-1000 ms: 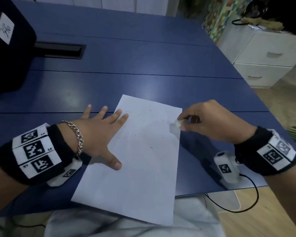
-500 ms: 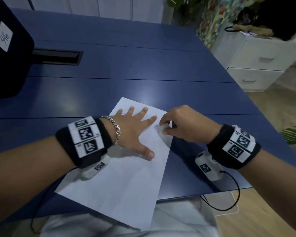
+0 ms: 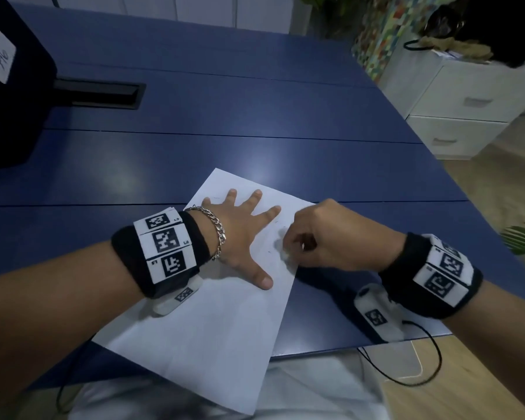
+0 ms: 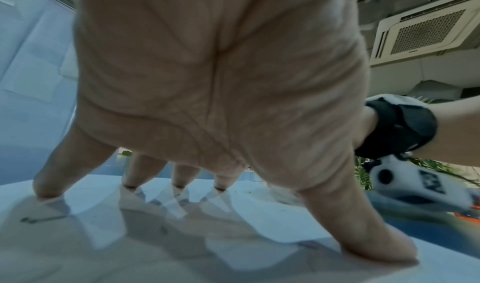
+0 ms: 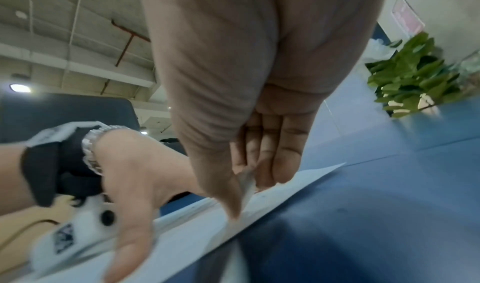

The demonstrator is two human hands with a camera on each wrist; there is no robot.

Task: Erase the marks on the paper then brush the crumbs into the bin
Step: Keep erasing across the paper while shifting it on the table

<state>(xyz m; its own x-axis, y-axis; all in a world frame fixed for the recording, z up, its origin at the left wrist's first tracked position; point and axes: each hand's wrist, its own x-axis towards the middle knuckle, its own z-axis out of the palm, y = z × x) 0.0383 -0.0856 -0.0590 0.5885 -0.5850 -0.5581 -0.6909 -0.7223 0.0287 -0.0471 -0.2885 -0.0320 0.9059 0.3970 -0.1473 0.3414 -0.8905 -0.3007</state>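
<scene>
The left hand (image 3: 240, 237) lies splayed flat, pinning the paper (image 3: 212, 328) at frame centre on the surface (image 3: 255, 86); the right hand (image 3: 331, 237) pinches the eraser (image 3: 285, 254). Short, light strokes should avoid creasing the sheet.

**Dim, cool light and soft wrist views**

Cool indoor light is falling from above, leaving a pale sheen on the blue table (image 3: 255, 122). Overlapping shadows are fanning across the paper (image 4: 155, 246) beneath the left hand (image 4: 221, 82). A ceiling lamp (image 5: 19, 88) is glowing. Both wrist views are smearing with blur, and straight edges are bending toward the corners.
</scene>
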